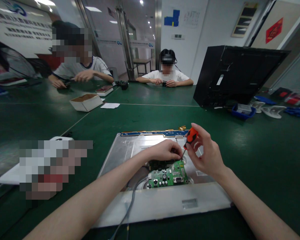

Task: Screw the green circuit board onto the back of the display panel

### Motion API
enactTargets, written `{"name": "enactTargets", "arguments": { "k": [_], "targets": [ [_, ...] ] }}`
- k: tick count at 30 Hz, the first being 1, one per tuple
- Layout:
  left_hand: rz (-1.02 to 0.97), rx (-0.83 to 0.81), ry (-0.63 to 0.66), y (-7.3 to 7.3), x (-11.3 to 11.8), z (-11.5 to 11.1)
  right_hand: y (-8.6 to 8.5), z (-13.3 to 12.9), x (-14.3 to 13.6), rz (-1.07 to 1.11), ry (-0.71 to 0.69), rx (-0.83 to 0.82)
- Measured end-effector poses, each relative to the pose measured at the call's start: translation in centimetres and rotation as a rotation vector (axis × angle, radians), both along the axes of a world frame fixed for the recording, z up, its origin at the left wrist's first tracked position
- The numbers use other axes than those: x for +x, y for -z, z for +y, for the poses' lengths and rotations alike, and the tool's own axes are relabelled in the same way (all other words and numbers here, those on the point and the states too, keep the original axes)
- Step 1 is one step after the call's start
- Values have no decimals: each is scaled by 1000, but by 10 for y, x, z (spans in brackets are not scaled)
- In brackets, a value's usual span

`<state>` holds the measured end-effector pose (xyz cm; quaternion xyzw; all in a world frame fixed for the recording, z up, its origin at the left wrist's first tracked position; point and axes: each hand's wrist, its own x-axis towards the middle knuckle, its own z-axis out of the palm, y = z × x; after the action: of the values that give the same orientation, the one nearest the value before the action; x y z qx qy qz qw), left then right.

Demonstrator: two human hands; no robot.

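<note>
A silvery display panel [205,198] lies on the green table, with a green circuit board [168,176] on its middle. My right hand [206,150] holds an orange and black screwdriver [191,137] between thumb and fingers, its shaft pointing down to the board's upper right corner. Beside the tip, my left hand [166,150] has its fingers bent and pressed together at the board's upper edge; what they hold, if anything, is hidden. A grey cable [133,200] runs from the board's left side toward me. Along the panel's far edge is a blue strip board [153,134].
A large black casing [236,75] stands at the back right, beside a blue tray [243,111] of small parts. An open box [86,102] and white paper [110,105] lie back left. Two people sit across the green table [265,160]. A blurred-out item lies left.
</note>
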<state>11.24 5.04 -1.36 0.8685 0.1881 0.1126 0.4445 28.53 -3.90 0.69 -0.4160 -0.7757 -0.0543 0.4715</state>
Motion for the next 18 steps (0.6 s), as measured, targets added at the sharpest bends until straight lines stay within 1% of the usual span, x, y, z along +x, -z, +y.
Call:
{"name": "enactTargets", "arguments": {
  "k": [11, 15, 18],
  "targets": [
    [-1, -1, -1, 3, 0, 2, 2, 2, -1, -14, 59, 36],
    [-1, 0, -8, 3, 0, 1, 1, 3, -1, -29, 48, 56],
    [3, -1, -3, 2, 0, 1, 1, 2, 0, -15, 25, 30]
  ]
}}
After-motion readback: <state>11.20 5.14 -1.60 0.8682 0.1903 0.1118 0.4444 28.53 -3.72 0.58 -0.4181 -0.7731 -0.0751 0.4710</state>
